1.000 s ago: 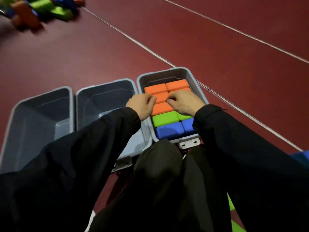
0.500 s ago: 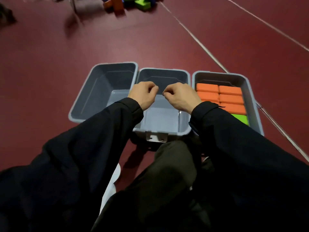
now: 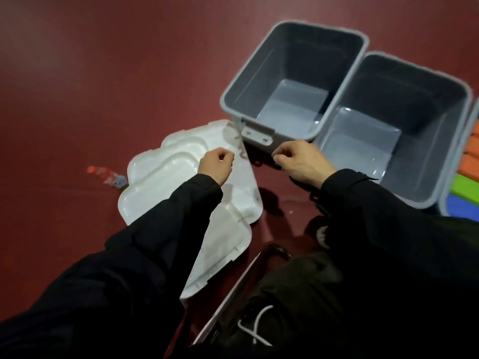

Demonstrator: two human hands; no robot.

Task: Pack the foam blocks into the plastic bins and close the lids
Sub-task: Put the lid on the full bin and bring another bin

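Lids (image 3: 181, 161) lie stacked just left of the nearest empty bin (image 3: 293, 81); another bin (image 3: 394, 120) beside it is empty too. My left hand (image 3: 216, 164) and right hand (image 3: 300, 161) hover loosely curled, holding nothing.

- A dark red floor (image 3: 108, 73) fills the view, smooth, with a soft sheen at upper left.
- Over on the left, a small blurred red-and-blue object (image 3: 107, 174) lies on that floor; what it is cannot be told.
- Down at the bottom, a white cord (image 3: 255, 330) loops across dark clothing.
- A thin pale bar (image 3: 233, 291) slants from bottom centre up toward the middle, its make unclear.
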